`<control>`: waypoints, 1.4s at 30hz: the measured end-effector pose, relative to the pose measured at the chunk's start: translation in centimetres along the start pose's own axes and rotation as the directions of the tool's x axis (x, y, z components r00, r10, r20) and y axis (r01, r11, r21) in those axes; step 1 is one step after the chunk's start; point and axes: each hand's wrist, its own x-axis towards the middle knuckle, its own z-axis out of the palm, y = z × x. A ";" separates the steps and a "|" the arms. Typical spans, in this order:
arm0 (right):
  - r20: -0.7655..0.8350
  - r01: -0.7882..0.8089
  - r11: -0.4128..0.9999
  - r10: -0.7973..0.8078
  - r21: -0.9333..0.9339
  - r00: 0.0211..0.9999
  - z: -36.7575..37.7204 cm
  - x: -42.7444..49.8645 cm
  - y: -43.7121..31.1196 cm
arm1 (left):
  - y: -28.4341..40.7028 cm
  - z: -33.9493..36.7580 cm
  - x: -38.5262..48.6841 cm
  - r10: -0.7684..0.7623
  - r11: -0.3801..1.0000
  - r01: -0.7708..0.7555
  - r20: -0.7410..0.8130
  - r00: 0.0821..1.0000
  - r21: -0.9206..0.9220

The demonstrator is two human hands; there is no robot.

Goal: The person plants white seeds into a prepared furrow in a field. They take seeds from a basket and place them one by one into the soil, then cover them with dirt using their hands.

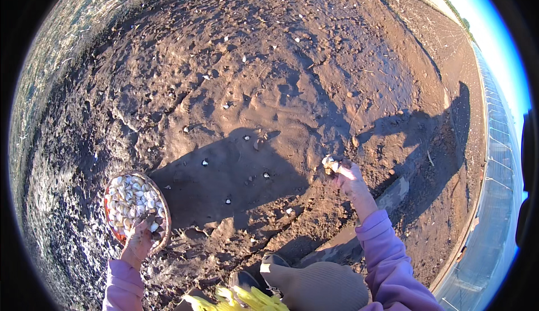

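Observation:
A round, reddish-rimmed bowl [166,210] full of peeled-apart garlic cloves [134,199] is at the lower left. Over its near side reaches my left hand [140,240], its soiled fingers among the cloves; whether they grip anything is hidden. My right hand [348,179] is low over the soil on the right, with pale garlic cloves [329,163] pinched at its fingertips. Single cloves sit spaced apart in the brown soil before me, among them one clove [205,163] in the shadow and another clove [266,175] to its right.
Damp, lumpy soil [269,88] carries more scattered cloves towards the far side. Dry straw [46,75] borders the left. A plastic-covered tunnel [492,210] runs along the right. Near my knee [324,283] are my dark shoes and a yellow fabric item [233,299].

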 end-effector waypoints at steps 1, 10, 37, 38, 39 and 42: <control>-0.047 -0.016 1.000 0.015 -0.018 0.999 -0.7 -0.4 -1.1 | -0.3 -0.6 0.8 0.034 0.999 -0.035 0.027 0.999 0.025; -0.258 -0.034 0.907 -0.083 -0.419 0.963 0.6 -9.4 -9.0 | -5.7 -5.3 6.5 0.191 0.882 -0.031 -0.296 0.936 0.471; 0.330 0.471 0.540 -0.342 -0.697 0.880 7.0 21.7 -1.1 | -0.8 7.9 -7.0 -0.089 0.981 0.062 -0.144 0.986 -0.186; 0.288 0.441 0.466 -0.365 -0.767 0.885 8.7 23.6 -0.7 | -0.5 9.4 -8.0 -0.126 0.971 0.098 -0.117 0.985 -0.220; 0.358 0.530 0.394 -0.432 -0.751 0.828 10.1 25.0 -0.4 | -0.6 11.0 -8.8 -0.121 0.983 0.094 -0.174 0.977 -0.157; 0.330 0.511 0.433 -0.428 -0.742 0.841 13.4 28.1 0.5 | -1.4 15.1 -9.5 -0.154 0.961 0.126 -0.096 0.983 -0.245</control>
